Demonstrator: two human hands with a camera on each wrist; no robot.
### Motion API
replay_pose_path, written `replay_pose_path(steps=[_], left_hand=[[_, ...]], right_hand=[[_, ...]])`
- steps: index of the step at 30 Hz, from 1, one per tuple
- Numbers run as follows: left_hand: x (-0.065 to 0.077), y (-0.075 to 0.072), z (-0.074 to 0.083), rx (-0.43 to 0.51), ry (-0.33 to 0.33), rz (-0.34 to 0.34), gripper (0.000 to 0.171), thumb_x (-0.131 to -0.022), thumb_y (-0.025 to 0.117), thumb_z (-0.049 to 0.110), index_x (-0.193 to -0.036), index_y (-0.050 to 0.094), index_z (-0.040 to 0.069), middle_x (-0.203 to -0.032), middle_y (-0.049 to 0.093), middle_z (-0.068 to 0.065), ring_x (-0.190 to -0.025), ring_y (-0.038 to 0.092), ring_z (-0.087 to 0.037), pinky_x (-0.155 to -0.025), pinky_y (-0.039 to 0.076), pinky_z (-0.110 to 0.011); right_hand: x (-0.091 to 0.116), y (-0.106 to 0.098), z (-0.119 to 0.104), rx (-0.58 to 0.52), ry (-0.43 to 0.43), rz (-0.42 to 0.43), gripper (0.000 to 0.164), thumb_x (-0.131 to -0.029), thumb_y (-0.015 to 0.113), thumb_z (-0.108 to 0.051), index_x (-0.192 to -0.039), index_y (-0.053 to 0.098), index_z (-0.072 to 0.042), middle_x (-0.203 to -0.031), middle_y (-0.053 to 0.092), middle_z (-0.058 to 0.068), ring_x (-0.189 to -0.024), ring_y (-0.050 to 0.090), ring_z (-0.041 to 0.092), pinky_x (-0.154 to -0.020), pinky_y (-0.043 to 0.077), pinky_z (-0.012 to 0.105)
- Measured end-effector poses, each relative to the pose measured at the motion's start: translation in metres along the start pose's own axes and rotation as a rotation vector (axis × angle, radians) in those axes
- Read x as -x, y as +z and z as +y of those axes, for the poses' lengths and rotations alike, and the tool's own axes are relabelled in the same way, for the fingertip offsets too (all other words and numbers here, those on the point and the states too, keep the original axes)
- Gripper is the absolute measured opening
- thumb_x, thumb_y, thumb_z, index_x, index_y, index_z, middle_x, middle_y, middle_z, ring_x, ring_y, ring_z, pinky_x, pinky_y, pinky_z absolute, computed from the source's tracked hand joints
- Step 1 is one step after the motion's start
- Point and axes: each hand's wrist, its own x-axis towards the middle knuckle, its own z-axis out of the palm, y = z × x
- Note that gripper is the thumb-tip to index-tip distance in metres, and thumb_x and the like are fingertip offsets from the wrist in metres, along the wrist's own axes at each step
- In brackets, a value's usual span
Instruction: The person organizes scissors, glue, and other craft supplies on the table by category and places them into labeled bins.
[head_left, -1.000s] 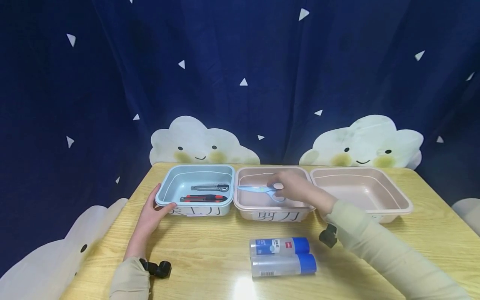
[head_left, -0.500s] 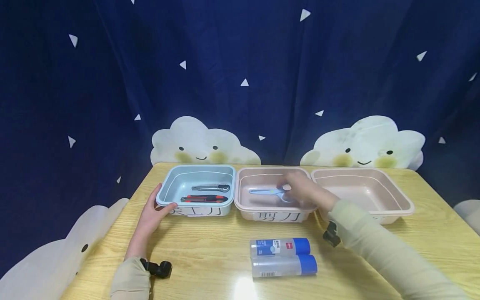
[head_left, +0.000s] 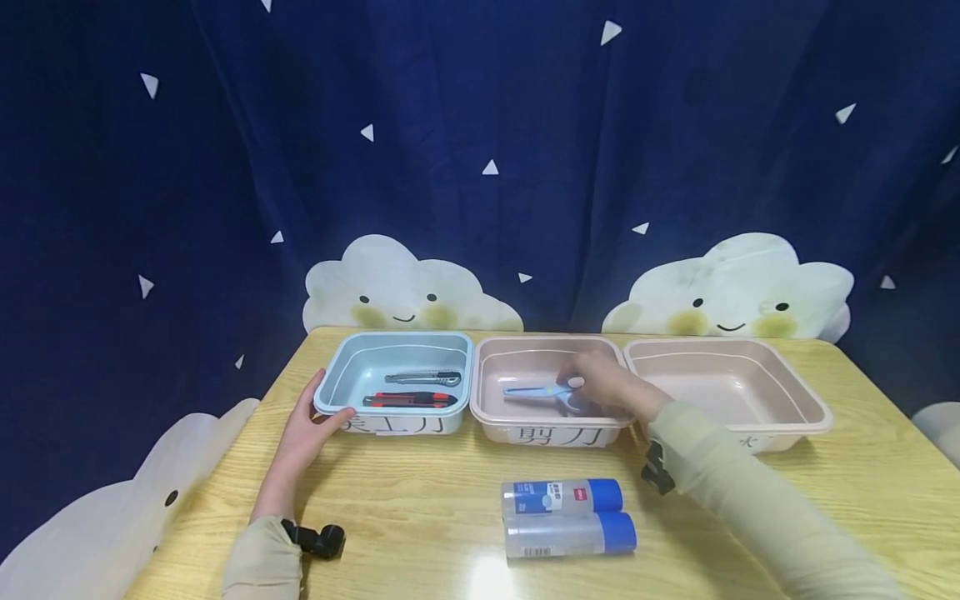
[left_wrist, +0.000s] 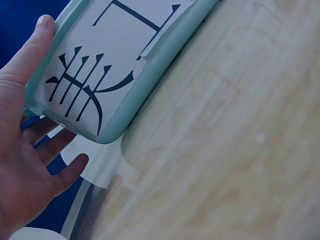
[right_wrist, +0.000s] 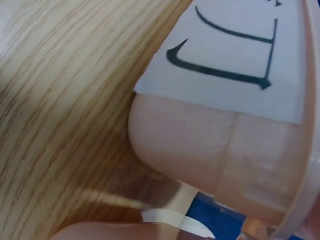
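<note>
My left hand (head_left: 303, 433) holds the front left corner of a light blue plastic basin (head_left: 347, 411), thumb along the rim and fingers at its side. In the left wrist view the thumb lies on the rim beside the basin's paper label (left_wrist: 87, 75). Inside that basin are a grey utility knife (head_left: 423, 378) and a red and black utility knife (head_left: 411, 400). My right hand (head_left: 603, 382) reaches into the middle pink basin (head_left: 487, 414), its fingers pinching light blue scissors (head_left: 532, 392) near the handles, low over the floor. The right wrist view mostly shows that basin's labelled wall (right_wrist: 180, 130).
A second pink basin (head_left: 810, 417) stands at the right end of the row. Two clear bottles with blue caps, one labelled (head_left: 543, 497) and one plainer (head_left: 551, 537), lie on the wooden table (head_left: 405, 517). A dark blue curtain (head_left: 450, 100) hangs behind.
My right hand has lowered the scissors into the middle basin and shifted them slightly right. My left hand stays at the blue basin's corner.
</note>
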Motion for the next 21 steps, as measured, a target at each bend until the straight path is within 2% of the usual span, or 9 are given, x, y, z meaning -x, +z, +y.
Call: replay_pose_path(steps=[5, 12, 21], left_hand=[[0.001, 0.001, 0.001, -0.003, -0.011, 0.000, 0.090, -0.082, 0.067, 0.028, -0.148, 0.006, 0.023, -0.151, 0.015, -0.013, -0.133, 0.027, -0.033, -0.105, 0.031, -0.045], [0.000, 0.001, 0.000, 0.001, -0.006, -0.002, 0.090, -0.082, 0.067, 0.028, -0.148, 0.006, 0.023, -0.151, 0.015, -0.013, -0.132, 0.028, -0.034, -0.105, 0.031, -0.046], [-0.001, 0.001, -0.002, -0.017, -0.006, 0.009, 0.090, -0.082, 0.068, 0.027, -0.148, 0.007, 0.022, -0.150, 0.017, -0.015, -0.132, 0.029, -0.034, -0.104, 0.032, -0.046]], right_hand=[[-0.003, 0.008, 0.008, -0.027, -0.019, 0.000, 0.025, -0.065, 0.076, -0.004, -0.089, 0.071, -0.005, -0.091, 0.069, 0.008, -0.092, 0.061, 0.028, -0.084, 0.047, 0.040], [-0.006, 0.014, 0.012, -0.040, 0.029, -0.030, 0.024, -0.067, 0.076, -0.007, -0.091, 0.071, -0.006, -0.093, 0.069, 0.008, -0.092, 0.061, 0.026, -0.085, 0.048, 0.038], [-0.009, 0.019, 0.010, -0.031, 0.072, -0.050, 0.025, -0.066, 0.074, -0.003, -0.091, 0.070, -0.005, -0.092, 0.068, 0.008, -0.091, 0.062, 0.026, -0.085, 0.048, 0.038]])
